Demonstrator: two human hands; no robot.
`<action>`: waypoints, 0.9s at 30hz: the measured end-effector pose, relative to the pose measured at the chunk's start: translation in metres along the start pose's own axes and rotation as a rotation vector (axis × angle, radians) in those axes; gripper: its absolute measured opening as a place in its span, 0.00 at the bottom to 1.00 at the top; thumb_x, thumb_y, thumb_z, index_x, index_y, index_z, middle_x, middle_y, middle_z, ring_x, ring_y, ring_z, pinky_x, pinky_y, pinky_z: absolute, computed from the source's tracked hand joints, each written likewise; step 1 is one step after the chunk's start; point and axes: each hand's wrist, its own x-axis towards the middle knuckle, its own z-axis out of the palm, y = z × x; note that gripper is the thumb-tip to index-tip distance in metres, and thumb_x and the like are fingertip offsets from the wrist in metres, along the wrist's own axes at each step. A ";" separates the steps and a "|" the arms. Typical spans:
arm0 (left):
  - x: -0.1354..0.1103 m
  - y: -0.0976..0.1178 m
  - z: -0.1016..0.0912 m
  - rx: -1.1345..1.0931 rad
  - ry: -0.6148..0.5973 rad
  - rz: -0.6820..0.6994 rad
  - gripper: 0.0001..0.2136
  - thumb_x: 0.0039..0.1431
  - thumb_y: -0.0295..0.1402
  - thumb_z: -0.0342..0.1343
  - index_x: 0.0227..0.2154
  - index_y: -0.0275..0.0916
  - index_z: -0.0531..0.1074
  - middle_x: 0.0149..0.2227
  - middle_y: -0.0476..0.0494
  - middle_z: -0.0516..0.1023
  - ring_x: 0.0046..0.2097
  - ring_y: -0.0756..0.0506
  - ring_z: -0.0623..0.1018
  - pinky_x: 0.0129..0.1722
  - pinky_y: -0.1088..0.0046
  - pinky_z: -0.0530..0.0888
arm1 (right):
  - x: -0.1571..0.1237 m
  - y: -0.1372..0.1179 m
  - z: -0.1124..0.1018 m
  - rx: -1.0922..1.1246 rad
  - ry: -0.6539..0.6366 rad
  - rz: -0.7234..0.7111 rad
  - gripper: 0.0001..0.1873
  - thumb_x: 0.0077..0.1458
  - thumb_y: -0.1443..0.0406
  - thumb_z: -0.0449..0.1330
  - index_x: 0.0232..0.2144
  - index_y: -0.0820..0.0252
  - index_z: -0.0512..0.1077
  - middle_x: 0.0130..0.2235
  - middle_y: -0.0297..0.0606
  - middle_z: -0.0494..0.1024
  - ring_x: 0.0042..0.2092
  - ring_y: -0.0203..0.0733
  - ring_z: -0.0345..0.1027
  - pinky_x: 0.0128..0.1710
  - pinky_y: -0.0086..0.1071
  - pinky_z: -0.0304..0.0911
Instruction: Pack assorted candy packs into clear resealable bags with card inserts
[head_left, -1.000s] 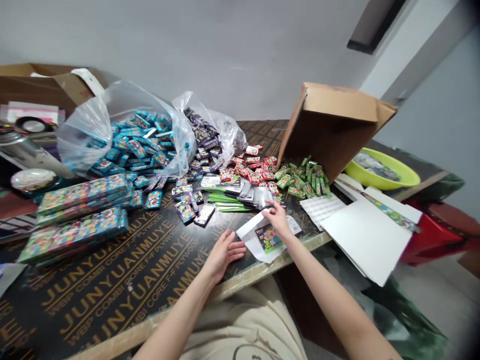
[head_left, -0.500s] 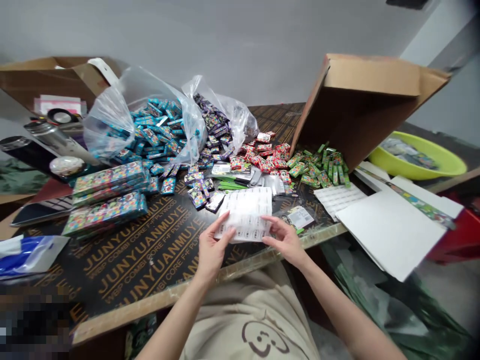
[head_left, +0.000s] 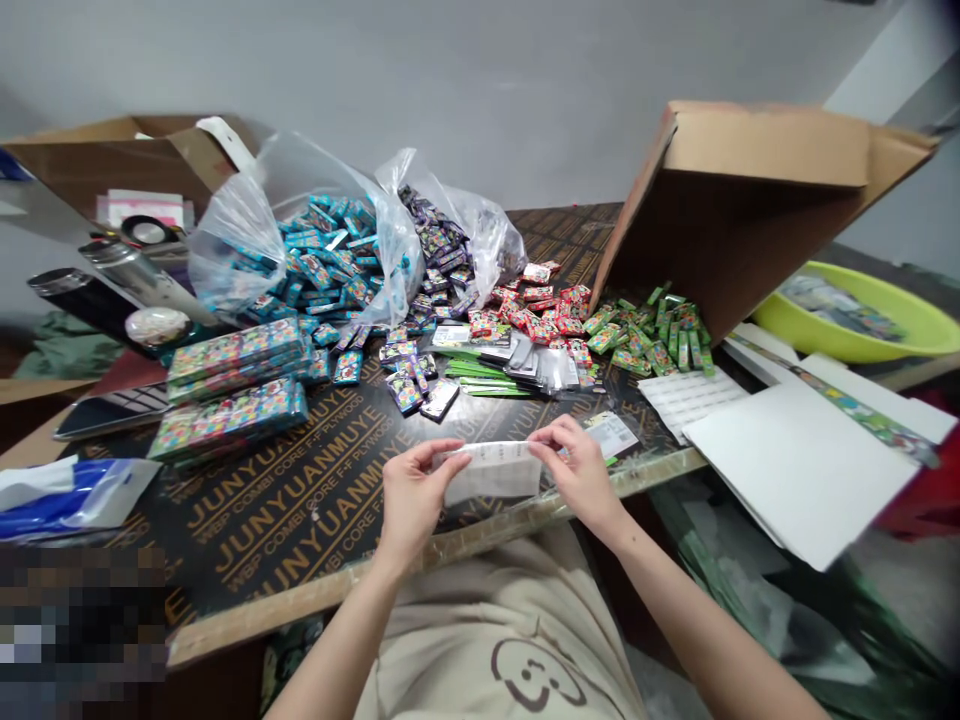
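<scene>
My left hand [head_left: 411, 496] and my right hand [head_left: 579, 472] pinch the two ends of a white sticker sheet [head_left: 491, 470] just above the table's front edge. Both hands have their fingers closed on it. A clear packet with a printed card [head_left: 609, 434] lies on the black plywood table [head_left: 300, 500] just right of my right hand. Behind the sheet lie green and clear flat pouches [head_left: 495, 370].
Heaps of small packets spread across the back: blue [head_left: 322, 270] and purple [head_left: 442, 250] in plastic bags, red [head_left: 536, 310], green [head_left: 652, 335]. A tipped cardboard box [head_left: 742, 200] stands right, white sheets [head_left: 795, 470] and a yellow-green bowl [head_left: 847, 320] beyond. Long colourful boxes [head_left: 232, 390] lie left.
My hands left the packet on the table and took up the white sticker sheet, then tilted it nearly edge-on and brought it closer to the table's front edge.
</scene>
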 end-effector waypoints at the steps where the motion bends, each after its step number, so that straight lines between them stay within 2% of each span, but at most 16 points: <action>1: 0.001 0.003 -0.003 0.053 0.001 0.029 0.10 0.43 0.38 0.62 0.28 0.37 0.77 0.20 0.50 0.74 0.23 0.50 0.69 0.25 0.76 0.64 | 0.001 -0.005 -0.002 -0.065 0.025 -0.047 0.07 0.52 0.62 0.57 0.26 0.57 0.73 0.33 0.39 0.70 0.38 0.43 0.63 0.40 0.37 0.58; 3: 0.004 0.009 -0.008 0.139 -0.021 0.088 0.09 0.42 0.39 0.62 0.24 0.38 0.77 0.21 0.49 0.72 0.25 0.49 0.69 0.27 0.75 0.64 | 0.002 -0.013 -0.006 -0.095 0.003 -0.083 0.07 0.53 0.63 0.56 0.26 0.58 0.71 0.37 0.40 0.70 0.42 0.44 0.61 0.44 0.38 0.56; 6: 0.008 0.017 -0.016 0.134 -0.109 0.119 0.08 0.39 0.37 0.63 0.19 0.37 0.75 0.28 0.45 0.74 0.34 0.46 0.72 0.33 0.74 0.67 | 0.005 -0.019 -0.012 0.074 -0.219 0.010 0.07 0.55 0.64 0.52 0.28 0.59 0.67 0.32 0.36 0.70 0.35 0.39 0.63 0.35 0.31 0.58; 8: 0.009 0.019 -0.019 0.011 -0.238 0.019 0.09 0.39 0.36 0.63 0.22 0.37 0.74 0.31 0.44 0.75 0.34 0.46 0.73 0.33 0.74 0.68 | 0.007 -0.020 -0.015 0.166 -0.313 0.074 0.07 0.55 0.63 0.52 0.29 0.59 0.66 0.27 0.33 0.69 0.28 0.35 0.61 0.28 0.28 0.56; 11: 0.008 0.017 -0.019 -0.162 -0.371 -0.176 0.14 0.38 0.35 0.64 0.30 0.35 0.72 0.24 0.47 0.75 0.25 0.49 0.72 0.26 0.75 0.67 | 0.011 -0.018 -0.017 0.183 -0.305 0.088 0.06 0.53 0.63 0.54 0.28 0.60 0.67 0.26 0.33 0.69 0.27 0.34 0.60 0.26 0.26 0.54; 13: 0.007 0.014 -0.018 -0.179 -0.342 -0.226 0.17 0.35 0.34 0.65 0.31 0.34 0.72 0.21 0.48 0.74 0.23 0.50 0.72 0.24 0.75 0.67 | 0.013 -0.015 -0.016 0.182 -0.309 0.103 0.08 0.53 0.62 0.54 0.28 0.61 0.68 0.26 0.33 0.69 0.26 0.34 0.60 0.25 0.26 0.53; 17: 0.007 0.006 -0.015 -0.095 -0.320 -0.201 0.11 0.34 0.34 0.65 0.24 0.33 0.75 0.20 0.46 0.75 0.22 0.50 0.71 0.23 0.76 0.66 | 0.017 -0.004 -0.011 0.156 -0.412 0.134 0.11 0.48 0.59 0.59 0.31 0.61 0.71 0.26 0.33 0.71 0.26 0.34 0.61 0.24 0.26 0.54; 19: 0.007 0.002 -0.013 -0.092 -0.335 -0.185 0.09 0.36 0.34 0.64 0.23 0.34 0.75 0.21 0.46 0.75 0.23 0.50 0.71 0.23 0.77 0.65 | 0.019 0.002 -0.007 0.138 -0.448 0.121 0.10 0.44 0.60 0.62 0.27 0.61 0.71 0.25 0.33 0.71 0.27 0.35 0.62 0.24 0.26 0.55; 21: 0.008 -0.003 -0.011 -0.126 -0.308 -0.184 0.09 0.39 0.35 0.62 0.23 0.34 0.75 0.21 0.47 0.76 0.23 0.50 0.71 0.23 0.78 0.65 | 0.021 0.007 -0.003 0.144 -0.425 0.104 0.09 0.45 0.61 0.61 0.23 0.62 0.71 0.24 0.33 0.71 0.27 0.35 0.63 0.25 0.26 0.56; 23: 0.009 -0.009 -0.009 -0.130 -0.276 -0.190 0.09 0.40 0.35 0.62 0.23 0.34 0.75 0.21 0.47 0.76 0.23 0.50 0.71 0.24 0.78 0.65 | 0.023 0.010 0.000 0.155 -0.419 0.089 0.07 0.45 0.62 0.61 0.23 0.62 0.71 0.24 0.34 0.73 0.28 0.36 0.65 0.27 0.27 0.57; 27: 0.010 -0.019 -0.004 -0.020 -0.258 -0.152 0.09 0.39 0.35 0.63 0.22 0.33 0.75 0.20 0.46 0.75 0.22 0.50 0.71 0.23 0.77 0.65 | 0.029 0.012 0.005 0.063 -0.557 0.036 0.07 0.45 0.62 0.61 0.27 0.61 0.74 0.27 0.34 0.76 0.30 0.37 0.66 0.29 0.27 0.59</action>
